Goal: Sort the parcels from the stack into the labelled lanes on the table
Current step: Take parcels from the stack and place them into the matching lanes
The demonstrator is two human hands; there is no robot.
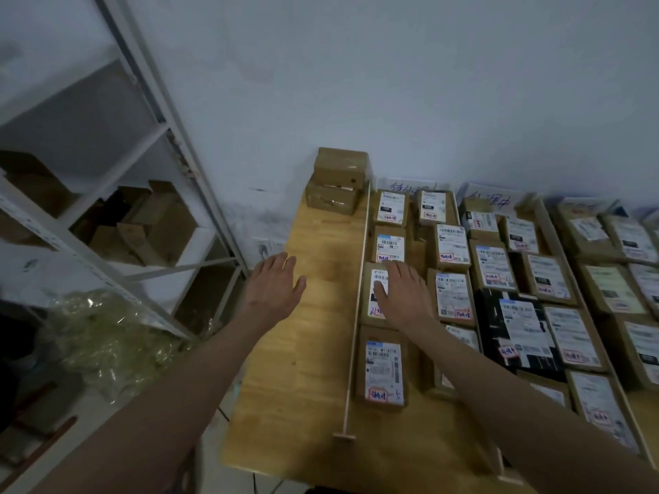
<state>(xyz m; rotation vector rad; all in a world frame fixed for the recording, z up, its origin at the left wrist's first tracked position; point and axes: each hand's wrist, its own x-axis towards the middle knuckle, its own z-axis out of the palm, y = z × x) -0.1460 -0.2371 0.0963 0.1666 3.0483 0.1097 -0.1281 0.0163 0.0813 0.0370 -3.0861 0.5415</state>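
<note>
My right hand [401, 292] lies flat, fingers straight, on a brown labelled parcel [371, 313] in the lane just right of a thin white divider rail [358, 297]. My left hand [276, 285] hovers open above the bare left strip of the wooden table [313, 344], holding nothing. A stack of two brown parcels [338, 180] stands at the far end of that strip against the wall. Several labelled parcels fill the lanes to the right, among them a black one [495, 333]. Handwritten lane signs [410, 185] lean on the wall behind them.
A white metal shelving rack [117, 194] with open cardboard boxes stands to the left of the table. A heap of clear plastic wrap [107, 336] lies on the floor beside it. The white wall closes off the table's far edge.
</note>
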